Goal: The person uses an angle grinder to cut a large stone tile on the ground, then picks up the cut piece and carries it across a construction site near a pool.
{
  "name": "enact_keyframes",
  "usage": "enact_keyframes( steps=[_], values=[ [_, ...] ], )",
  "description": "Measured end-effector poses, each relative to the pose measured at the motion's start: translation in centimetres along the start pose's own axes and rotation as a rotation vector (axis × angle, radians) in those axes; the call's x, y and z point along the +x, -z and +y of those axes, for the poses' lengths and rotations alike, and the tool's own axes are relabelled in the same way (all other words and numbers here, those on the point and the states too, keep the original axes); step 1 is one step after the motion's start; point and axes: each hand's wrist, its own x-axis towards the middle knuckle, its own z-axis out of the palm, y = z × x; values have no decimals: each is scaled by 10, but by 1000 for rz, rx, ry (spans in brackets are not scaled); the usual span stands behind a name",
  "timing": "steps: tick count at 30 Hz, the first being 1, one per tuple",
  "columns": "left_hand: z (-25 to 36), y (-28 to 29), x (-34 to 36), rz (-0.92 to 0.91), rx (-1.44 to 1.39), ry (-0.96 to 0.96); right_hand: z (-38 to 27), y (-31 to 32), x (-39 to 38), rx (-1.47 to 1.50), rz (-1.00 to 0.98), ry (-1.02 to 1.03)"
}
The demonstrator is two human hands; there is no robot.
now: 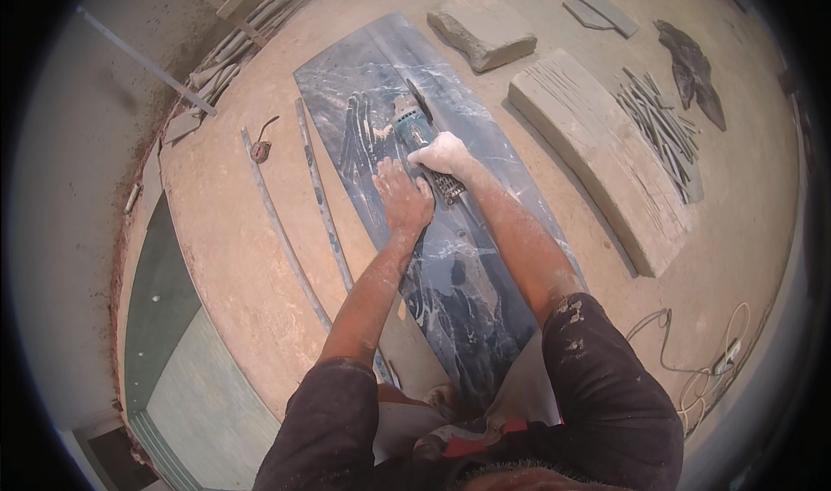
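Strong, warm light brightens the tan floor (221, 188), and a dark shadow hugs the left side of the long stone block (597, 153), so light seems to come from the right. Pale sheen lies on the dark veined slab (454, 266). The right hand (446, 156) looks almost washed out; fine detail on the angle grinder (417, 129) is soft. Fisheye distortion bows outer edges, the left wall (69, 205) is hazy, and black vignetting fills the corners.

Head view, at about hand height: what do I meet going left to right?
Green panel → outer grey strip → inner grey strip → left hand → right hand → long pale block → thin grey sticks.
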Motion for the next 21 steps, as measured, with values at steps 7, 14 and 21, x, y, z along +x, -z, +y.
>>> enact_keyframes(
  steps=[7,14,21],
  values=[
    [-2,-3,1,0,20,6,3,-1,-4,4,-9,-12],
    [-2,-2,1,-3,41,11,5,0,-10,11,-25,-16],
    [-3,-4,2,-10,39,12,7,1,-14,-18,-28,-38]
  ],
)
